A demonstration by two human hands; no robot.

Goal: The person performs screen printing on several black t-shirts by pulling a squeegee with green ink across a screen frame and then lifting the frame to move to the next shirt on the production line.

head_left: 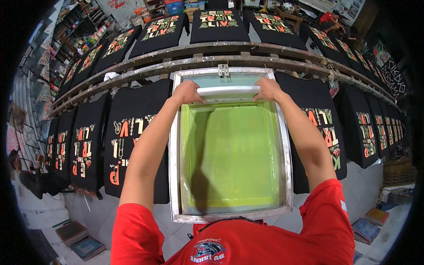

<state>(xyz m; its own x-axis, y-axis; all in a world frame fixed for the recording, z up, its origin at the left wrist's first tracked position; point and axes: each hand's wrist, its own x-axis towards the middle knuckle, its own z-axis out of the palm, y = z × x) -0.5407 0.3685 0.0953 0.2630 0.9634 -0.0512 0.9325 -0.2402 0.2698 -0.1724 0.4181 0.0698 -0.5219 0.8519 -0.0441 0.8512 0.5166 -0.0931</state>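
Blue bin, ball, person in red, flat panels on floor

Clear run: bodyward of both hands, straight down the green mesh, between the forearms. Near limit is the frame edge, with the red-shirted torso right behind it. Between left hand and right hand, the white bar fills the gap. Ahead of them: just a short strip of mesh, then the far frame edge with a metal clamp at its middle, wooden rails beyond. Sideways is tight: raised frame sides sit just beside each hand, forearms crossing over them. Outboard, black shirts flank both sides.
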